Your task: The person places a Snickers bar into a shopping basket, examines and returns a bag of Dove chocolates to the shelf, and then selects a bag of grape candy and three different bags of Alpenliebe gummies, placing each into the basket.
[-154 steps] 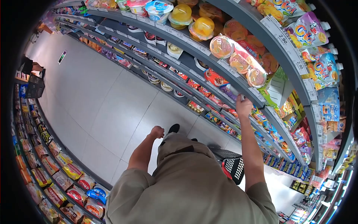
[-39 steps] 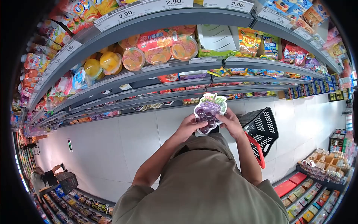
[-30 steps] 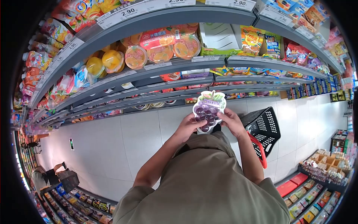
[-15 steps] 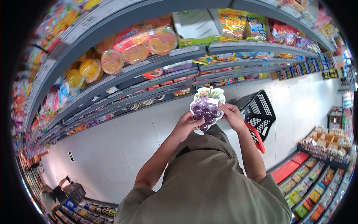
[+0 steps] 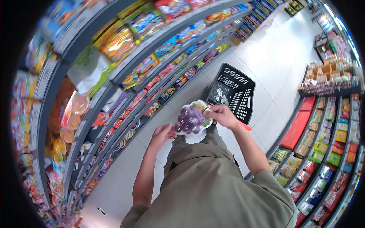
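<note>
Where the long snack shelving (image 5: 121, 78) curves along the left side of the view, its tiers carry bagged sweets and jelly cups, many of them blurred. Pale floor tiles (image 5: 262, 72) spread between it and the lower racks (image 5: 323, 163) on the right, which hold rows of small colourful packets and, on one upper tier, flat red boxes (image 5: 297, 127). Beyond those racks, toward the upper right, is a display with wooden compartments (image 5: 329, 72).

On the floor, ahead of the person's legs and close to the shelving, sits a black perforated shopping basket (image 5: 243, 93) with a red handle (image 5: 245, 126). Something pale and crumpled-looking (image 5: 220, 96) lies inside; what it is cannot be told.

The hands are apart, with a grape-shaped jelly pack (image 5: 192, 119) between them, held up in front of the waist, its leafy end nearer the basket. The right hand (image 5: 223, 116) pinches that green-leafed end between thumb and fingers. The left hand (image 5: 163, 135) is at the opposite edge, by the purple domes, palm turned toward the pack; whether it grips the rim or only touches it is unclear. The pack is tilted, purple domes showing, with a white border around its outline.
</note>
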### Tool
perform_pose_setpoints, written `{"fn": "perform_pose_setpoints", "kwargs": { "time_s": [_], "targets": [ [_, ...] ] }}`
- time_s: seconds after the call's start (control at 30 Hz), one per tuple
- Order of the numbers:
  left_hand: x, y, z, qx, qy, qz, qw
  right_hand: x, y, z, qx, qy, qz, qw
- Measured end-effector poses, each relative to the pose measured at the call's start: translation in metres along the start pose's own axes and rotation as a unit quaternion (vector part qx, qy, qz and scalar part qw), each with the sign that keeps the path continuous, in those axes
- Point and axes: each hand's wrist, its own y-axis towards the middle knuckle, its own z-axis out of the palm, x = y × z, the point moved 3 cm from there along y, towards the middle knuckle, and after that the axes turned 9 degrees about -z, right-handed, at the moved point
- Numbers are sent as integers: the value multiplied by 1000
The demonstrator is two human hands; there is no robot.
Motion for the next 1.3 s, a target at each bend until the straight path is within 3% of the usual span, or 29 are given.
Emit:
{"fn": "perform_pose_setpoints", "kwargs": {
  "time_s": [0.1,0.2,0.3,0.33,0.37,0.4,0.47,0.53,0.6,0.73,0.87,0.93,0.97,1.0,1.07,1.1,1.13,1.23,1.27,1.3],
  "targets": [
    [34,31,5,-104,71,-31,992,-13,-21,-104,-147,-82,-36,985],
    [105,60,-18,-220,189,-55,955,-38,-32,-212,-234,-103,-56,965],
    [244,66,-99,-226,259,-135,929,-95,-23,-297,-284,-104,-27,953],
    [290,73,-123,-96,260,-156,948,-135,-14,-326,-303,-196,1,933],
    [289,64,-111,-97,264,-163,946,-162,-7,-341,-306,-190,29,933],
    [287,49,-87,-139,237,-252,928,-182,0,-352,-307,-187,55,931],
    [270,23,-28,-219,173,-414,867,-214,16,-357,-319,-187,124,921],
    [236,30,28,-246,156,-335,896,-287,53,-359,-272,-266,183,906],
    [216,44,51,-246,133,-331,901,-340,82,-356,-277,-302,220,885],
    [235,72,50,-258,52,-352,898,-452,136,-349,-289,-311,250,870],
    [281,71,37,-277,4,-384,881,-577,184,-340,-385,-221,332,832],
    [312,60,26,-298,8,-428,853,-719,209,-333,-313,-248,231,887],
    [318,56,25,-305,-2,-430,850,-662,220,-329,-72,-528,235,813],
    [321,56,26,-310,-6,-437,844,-662,229,-323,-8,-559,221,799],
    [315,59,31,-218,214,-369,878,-700,243,-316,16,-499,256,828],
    [315,60,35,-296,75,-425,852,-714,238,-313,-9,-462,193,865],
    [310,66,38,-297,74,-428,850,-730,236,-310,-5,-461,195,866],
    [308,79,40,-296,1,-447,844,-779,233,-296,-107,-390,65,912],
    [310,81,40,-296,1,-448,843,-768,234,-296,-106,-389,66,913],
    [309,85,40,-302,-3,-446,842,-748,236,-299,-57,-359,144,920]
  ]
}}
